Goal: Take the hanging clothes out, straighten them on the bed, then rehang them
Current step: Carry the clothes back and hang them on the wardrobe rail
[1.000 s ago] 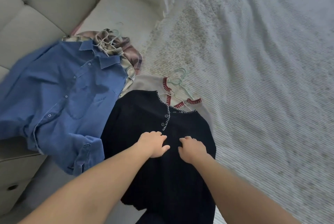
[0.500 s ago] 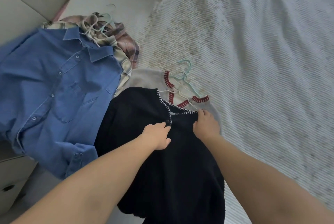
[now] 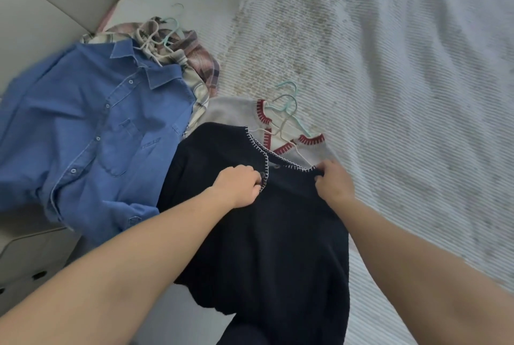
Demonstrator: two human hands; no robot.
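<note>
Here — hands [image 3: 286, 183] pinch cardigan [image 3: 267, 233] neckline.

Both bare forearms reach forward, the left hand [image 3: 239, 184] with fingers curled tightly under, the right hand [image 3: 332, 181] pinching just right of it

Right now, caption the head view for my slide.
Both hands, left hand and right hand, grip dark navy knit cardigan neckline on white bed.
</note>
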